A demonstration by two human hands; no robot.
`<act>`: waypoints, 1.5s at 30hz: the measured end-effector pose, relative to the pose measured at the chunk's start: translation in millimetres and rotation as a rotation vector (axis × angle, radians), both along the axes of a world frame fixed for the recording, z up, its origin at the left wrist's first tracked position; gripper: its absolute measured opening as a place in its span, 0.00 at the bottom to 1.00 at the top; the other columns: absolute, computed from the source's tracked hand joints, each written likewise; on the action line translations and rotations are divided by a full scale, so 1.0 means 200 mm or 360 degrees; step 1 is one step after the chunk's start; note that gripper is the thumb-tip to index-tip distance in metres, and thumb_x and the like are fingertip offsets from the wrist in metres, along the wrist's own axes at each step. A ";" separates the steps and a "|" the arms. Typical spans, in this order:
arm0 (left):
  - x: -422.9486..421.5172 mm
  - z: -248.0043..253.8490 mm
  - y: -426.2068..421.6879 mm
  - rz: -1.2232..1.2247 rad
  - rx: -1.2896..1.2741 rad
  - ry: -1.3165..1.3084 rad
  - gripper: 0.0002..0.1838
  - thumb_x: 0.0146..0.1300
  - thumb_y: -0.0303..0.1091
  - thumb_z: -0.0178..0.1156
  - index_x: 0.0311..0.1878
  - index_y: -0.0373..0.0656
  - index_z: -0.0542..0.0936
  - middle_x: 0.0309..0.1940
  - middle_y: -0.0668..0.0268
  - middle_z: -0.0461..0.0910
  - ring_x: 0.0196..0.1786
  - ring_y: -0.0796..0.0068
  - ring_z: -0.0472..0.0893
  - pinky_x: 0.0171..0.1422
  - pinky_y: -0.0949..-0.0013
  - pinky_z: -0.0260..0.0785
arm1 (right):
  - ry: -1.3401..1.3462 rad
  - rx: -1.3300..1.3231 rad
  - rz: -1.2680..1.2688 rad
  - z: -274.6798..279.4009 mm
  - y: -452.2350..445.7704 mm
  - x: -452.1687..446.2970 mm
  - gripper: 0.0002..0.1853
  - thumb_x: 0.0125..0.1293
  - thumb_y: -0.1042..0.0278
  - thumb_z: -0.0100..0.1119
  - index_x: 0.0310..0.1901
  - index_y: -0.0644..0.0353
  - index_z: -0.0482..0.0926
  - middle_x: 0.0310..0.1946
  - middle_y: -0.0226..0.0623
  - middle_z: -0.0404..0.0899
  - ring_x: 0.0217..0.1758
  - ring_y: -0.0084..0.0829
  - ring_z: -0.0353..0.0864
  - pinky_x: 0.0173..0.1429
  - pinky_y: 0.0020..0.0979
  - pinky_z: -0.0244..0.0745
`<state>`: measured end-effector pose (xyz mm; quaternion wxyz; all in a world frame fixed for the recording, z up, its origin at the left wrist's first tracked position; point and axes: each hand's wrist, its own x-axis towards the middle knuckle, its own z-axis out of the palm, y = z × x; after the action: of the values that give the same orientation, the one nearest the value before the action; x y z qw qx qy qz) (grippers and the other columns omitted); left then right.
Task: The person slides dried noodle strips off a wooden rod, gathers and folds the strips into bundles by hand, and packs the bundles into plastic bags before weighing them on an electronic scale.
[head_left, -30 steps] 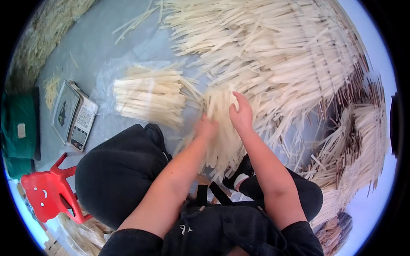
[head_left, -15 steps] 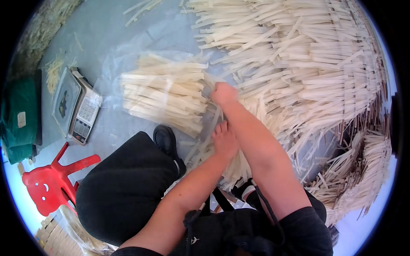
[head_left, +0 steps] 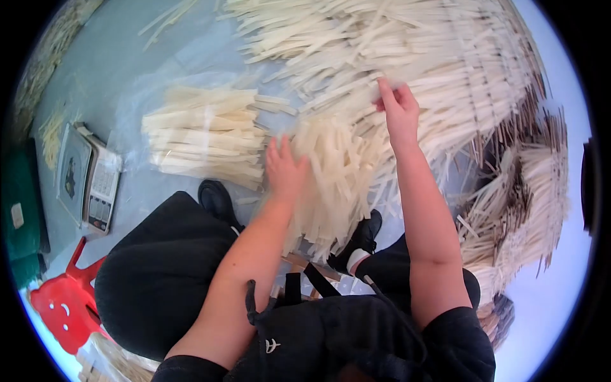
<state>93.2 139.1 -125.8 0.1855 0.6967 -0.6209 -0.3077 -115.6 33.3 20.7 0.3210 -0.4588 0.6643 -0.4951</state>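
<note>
The strip bundle (head_left: 200, 137) lies between the scale (head_left: 103, 183) and loose pile (head_left: 334, 172).

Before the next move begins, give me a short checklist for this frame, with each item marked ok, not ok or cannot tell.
1. Left hand open: ok, fingers spread, between the bundle and the loose pile.
2. Right hand empty: cannot tell; its fingers are curled over the pale strips.
3. Bundle even at its right end: not ok, a few strips jut out.
4. Loose pile squared up: not ok, strips fan out in several directions.
5. Scale reading: cannot tell, not legible.
6. Red seat clear of both hands: ok, at the lower left.
</note>
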 end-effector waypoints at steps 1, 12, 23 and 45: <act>0.01 -0.04 0.00 0.0044 0.0043 0.0056 0.40 0.61 0.51 0.61 0.73 0.46 0.59 0.72 0.51 0.55 0.72 0.45 0.57 0.74 0.52 0.54 | 0.0035 0.0132 -0.0010 0.06 0.11 -0.05 0.13 0.68 0.60 0.60 0.36 0.63 0.79 0.24 0.29 0.79 0.26 0.19 0.77 0.31 0.23 0.72; 0.05 -0.08 0.08 0.0224 0.0466 0.0120 0.45 0.60 0.61 0.57 0.73 0.43 0.56 0.68 0.47 0.58 0.69 0.46 0.62 0.71 0.53 0.57 | -0.0055 0.1270 -0.0051 -0.38 0.96 -0.27 0.29 0.60 0.52 0.66 0.56 0.66 0.76 0.33 0.36 0.82 0.27 0.26 0.80 0.35 0.27 0.77; -0.11 -0.07 0.23 0.0467 0.0788 0.0371 0.51 0.57 0.73 0.52 0.74 0.45 0.55 0.68 0.45 0.64 0.71 0.46 0.61 0.72 0.48 0.55 | -0.0023 0.1463 0.0201 -0.52 0.83 -0.13 0.42 0.63 0.49 0.60 0.71 0.66 0.57 0.70 0.53 0.60 0.73 0.45 0.61 0.73 0.37 0.56; -0.06 -0.08 0.20 0.0323 0.0380 0.0395 0.35 0.66 0.57 0.53 0.66 0.38 0.68 0.56 0.44 0.72 0.60 0.44 0.71 0.65 0.51 0.62 | -0.0364 -0.0554 0.0114 0.05 -0.28 0.21 0.21 0.66 0.75 0.58 0.61 0.58 0.71 0.38 0.37 0.84 0.35 0.24 0.83 0.41 0.27 0.79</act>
<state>80.6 179.8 -142.2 0.2069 0.7295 -0.4788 -0.4424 -73.0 -22.1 30.9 0.3278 -0.4714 0.5113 -0.6395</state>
